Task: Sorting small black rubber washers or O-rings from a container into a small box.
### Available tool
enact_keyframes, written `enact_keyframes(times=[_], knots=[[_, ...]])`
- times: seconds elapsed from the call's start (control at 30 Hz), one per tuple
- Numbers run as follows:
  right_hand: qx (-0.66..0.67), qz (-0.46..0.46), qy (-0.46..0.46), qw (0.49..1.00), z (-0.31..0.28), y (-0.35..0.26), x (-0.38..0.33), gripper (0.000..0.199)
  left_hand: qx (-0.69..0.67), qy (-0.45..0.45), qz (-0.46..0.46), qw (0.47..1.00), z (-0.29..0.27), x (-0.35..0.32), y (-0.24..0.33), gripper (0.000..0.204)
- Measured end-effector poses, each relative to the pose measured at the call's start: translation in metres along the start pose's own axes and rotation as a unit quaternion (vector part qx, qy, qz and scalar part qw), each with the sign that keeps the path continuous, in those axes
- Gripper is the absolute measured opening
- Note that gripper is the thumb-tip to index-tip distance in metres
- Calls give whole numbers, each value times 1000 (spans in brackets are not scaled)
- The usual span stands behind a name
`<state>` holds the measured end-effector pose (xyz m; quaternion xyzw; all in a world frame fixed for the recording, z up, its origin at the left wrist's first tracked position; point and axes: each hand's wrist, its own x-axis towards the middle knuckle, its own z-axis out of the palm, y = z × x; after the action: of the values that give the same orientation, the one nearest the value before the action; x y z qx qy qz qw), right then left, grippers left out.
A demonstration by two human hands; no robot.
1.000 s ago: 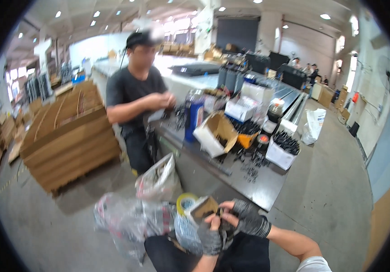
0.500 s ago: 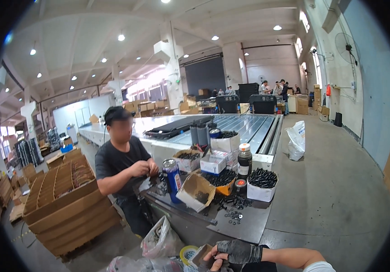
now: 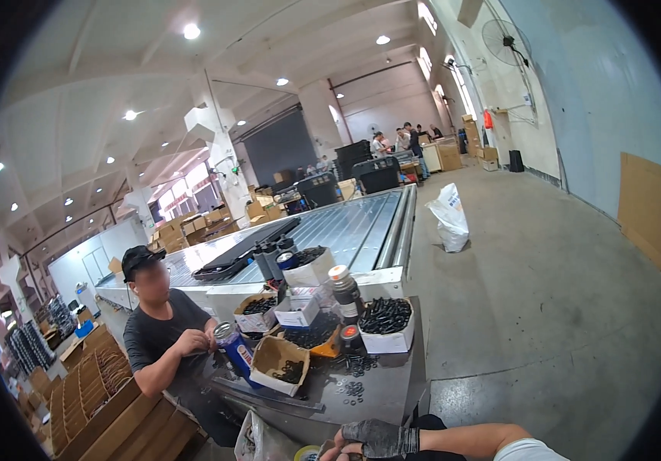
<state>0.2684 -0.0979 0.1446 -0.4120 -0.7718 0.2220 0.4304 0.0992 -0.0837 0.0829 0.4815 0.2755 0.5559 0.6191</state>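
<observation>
At the lower edge, my right hand (image 3: 377, 439) wears a dark grey fingerless glove. Its bare fingers are curled together; whatever they may hold is hidden. My left hand does not show. Just beyond is the corner of a dark metal worktop (image 3: 369, 407). On it lie scattered small black rings (image 3: 352, 392). A white box of black screws (image 3: 386, 316) stands near the right edge. Left of the rings, an open cardboard box (image 3: 270, 382) leans over, with small dark parts inside. A blue can (image 3: 236, 357) stands beside it.
A co-worker (image 3: 163, 338) at the left brings both hands together over the worktop. A dark bottle (image 3: 346, 296) stands among the boxes. A plastic bag (image 3: 273, 442) and a yellow tape roll (image 3: 306, 453) sit below the worktop. A white sack (image 3: 450, 219) stands on the floor.
My view has turned right and tilted, so the worktop and co-worker appear further left. My right hand sits slightly lower and further left in the picture, its fingers still curled.
</observation>
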Motion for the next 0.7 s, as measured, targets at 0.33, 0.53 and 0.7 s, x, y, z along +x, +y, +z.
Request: enact_keyframes(times=[0.33, 0.53, 0.7], knots=[[72, 47, 2, 996, -20, 26, -30, 23, 40, 26, -25, 999, 50, -9, 6, 18], [61, 43, 3, 997, -34, 32, -49, 17, 42, -25, -63, 997, 50, -5, -10, 21], [15, 15, -7, 1000, -74, 39, -43, 14, -44, -25, -108, 993, 50, 2, -37, 35]])
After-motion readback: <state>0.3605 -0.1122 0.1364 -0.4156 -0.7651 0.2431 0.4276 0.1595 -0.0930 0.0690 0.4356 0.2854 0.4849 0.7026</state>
